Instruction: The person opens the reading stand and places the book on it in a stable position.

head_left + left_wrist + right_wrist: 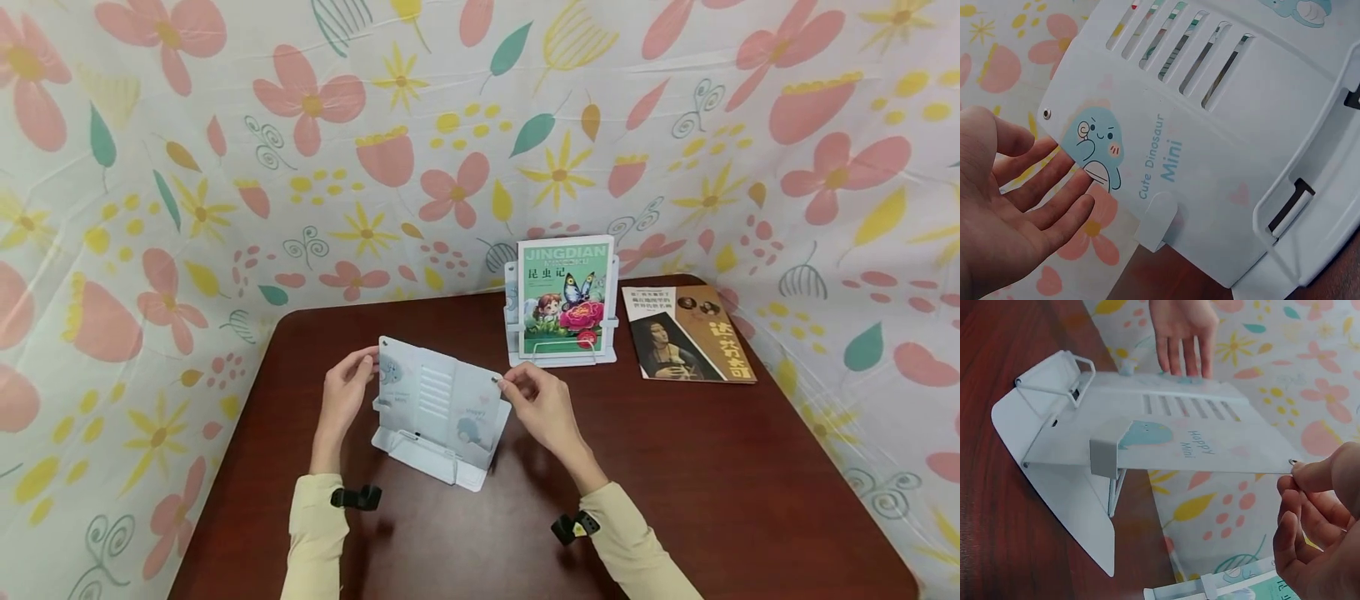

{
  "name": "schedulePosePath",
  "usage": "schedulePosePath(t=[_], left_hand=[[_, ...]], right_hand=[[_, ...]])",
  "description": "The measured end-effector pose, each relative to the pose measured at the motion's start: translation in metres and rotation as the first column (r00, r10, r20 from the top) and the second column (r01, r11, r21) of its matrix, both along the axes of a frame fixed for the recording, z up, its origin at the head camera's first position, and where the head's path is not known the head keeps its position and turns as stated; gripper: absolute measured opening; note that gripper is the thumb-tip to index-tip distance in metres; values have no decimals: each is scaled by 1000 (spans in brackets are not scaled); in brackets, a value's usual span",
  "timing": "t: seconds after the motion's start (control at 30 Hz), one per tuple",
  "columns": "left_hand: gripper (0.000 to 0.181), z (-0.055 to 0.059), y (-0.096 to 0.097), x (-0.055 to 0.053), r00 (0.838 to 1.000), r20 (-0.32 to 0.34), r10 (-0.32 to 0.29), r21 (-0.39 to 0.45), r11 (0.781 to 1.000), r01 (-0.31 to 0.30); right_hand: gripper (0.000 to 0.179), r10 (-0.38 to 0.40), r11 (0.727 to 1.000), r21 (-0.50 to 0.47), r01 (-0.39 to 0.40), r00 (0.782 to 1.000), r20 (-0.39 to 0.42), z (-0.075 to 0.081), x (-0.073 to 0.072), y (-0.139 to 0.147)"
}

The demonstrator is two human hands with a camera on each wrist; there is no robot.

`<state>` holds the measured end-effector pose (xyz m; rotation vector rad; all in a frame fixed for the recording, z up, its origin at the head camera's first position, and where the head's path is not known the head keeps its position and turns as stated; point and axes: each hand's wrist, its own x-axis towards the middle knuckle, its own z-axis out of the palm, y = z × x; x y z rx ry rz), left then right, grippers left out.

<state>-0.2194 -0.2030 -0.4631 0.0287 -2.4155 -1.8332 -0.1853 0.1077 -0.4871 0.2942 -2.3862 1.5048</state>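
A pale blue-white book stand [435, 400] with dinosaur drawings and slots in its back plate stands unfolded on the table, holding no book. At its upper right corner, my right hand [542, 408] pinches the plate between thumb and fingers beside a small rivet. My left hand [1016, 206] is at the opposite side edge, fingers fairly straight with their tips reaching behind the plate and the thumb apart from it. The wire page holder [423, 450] lies along the lower ledge. In the right wrist view, the stand's base [1079, 512] shows below the plate.
Behind, a second book stand [512, 333] bears an upright green children's book [562, 292] with a butterfly. To its right a brown and white book [690, 333] lies flat on the dark wooden table [675, 467]. A flower-patterned cloth [450, 125] hangs around the table's back and sides.
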Motion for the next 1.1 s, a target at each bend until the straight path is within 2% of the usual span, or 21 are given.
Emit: schedulePosePath(t=[0.17,0.3,0.5,0.67,0.83,0.9,0.97,1.0,1.03,1.07,1.1], left_hand=[[35,-23,-7,-9,999,-22,27,30,999,-26],[35,-28,-8,-7,998,-45,36,24,999,-35],[33,-28,-4,-3,998,-55,33,17,999,-32],[33,-27,-1,-5,998,-54,7,15,1000,-6],[34,-21,3,-7,1000,-25,-15,-14,1000,15],[34,-14,9,-3,1000,-8,8,-32,999,-8],[32,-5,18,3,996,-55,66,-48,996,-69],[30,-1,25,5,988,-106,115,-31,992,-119],[28,2,32,6,969,-172,177,-3,984,-180],[26,4,41,7,937,-253,242,46,970,-238],[23,5,51,6,888,-347,300,105,954,-281]], right_hand=[[6,-46,999,13,46,999,-16,1,-11,2],[7,-75,997,26,76,997,-32,2,-22,5],[7,-98,995,32,98,995,-20,4,-39,10],[9,-118,992,43,117,993,4,4,-52,14],[8,-116,991,67,115,993,13,-4,-53,22],[9,-89,993,84,86,996,30,-8,-51,30],[10,-57,995,90,52,997,55,-10,-48,43],[10,-47,995,95,41,997,64,-11,-46,52],[11,-48,994,104,40,996,71,-12,-44,63],[12,-60,992,113,51,995,79,-14,-43,75],[13,-82,990,119,71,993,87,-16,-41,89]])
